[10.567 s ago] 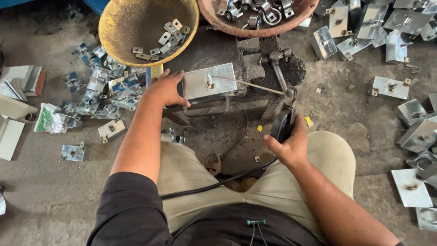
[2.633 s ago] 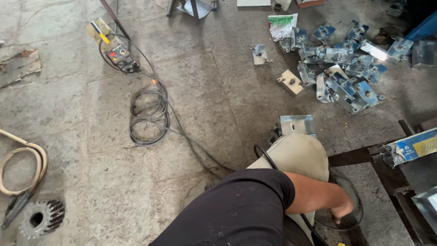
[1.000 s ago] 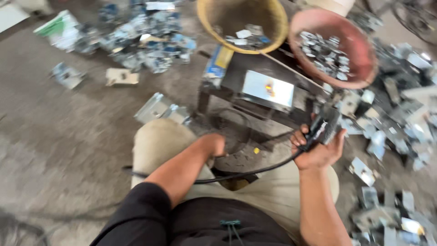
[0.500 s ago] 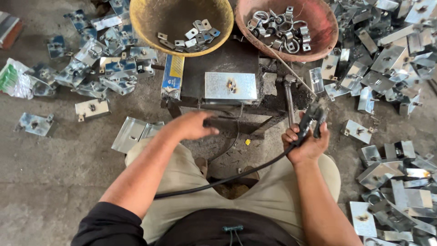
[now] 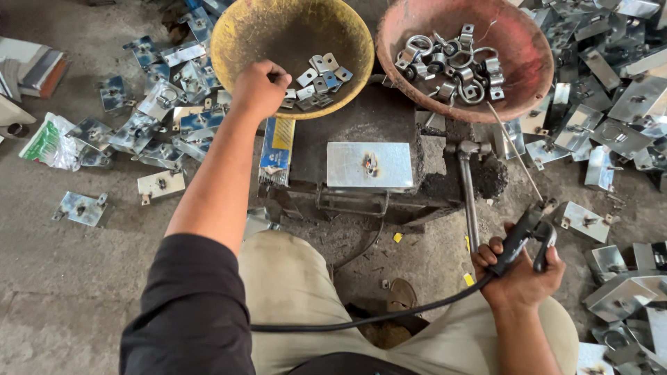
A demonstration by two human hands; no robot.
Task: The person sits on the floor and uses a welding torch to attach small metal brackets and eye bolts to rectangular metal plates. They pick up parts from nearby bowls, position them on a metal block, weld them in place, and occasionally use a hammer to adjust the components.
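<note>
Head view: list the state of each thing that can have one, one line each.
left hand: closed, reaching into yellow bowl
right hand: gripping electrode holder
welding rod: clamped in holder, tip over red bowl
yellow bowl: few small square pieces inside
red bowl: holds ring clamps
metal plate: flat on block, burn mark at centre

Even daylight, sharp, soft shadows

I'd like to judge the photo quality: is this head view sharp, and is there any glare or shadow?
Head view: sharp overall with even, soft light; the metal plate and scattered brackets shine brightly; dark shadow beneath the block; the left hand at the yellow bowl and the right hand gripping the electrode holder show no blur.
</note>
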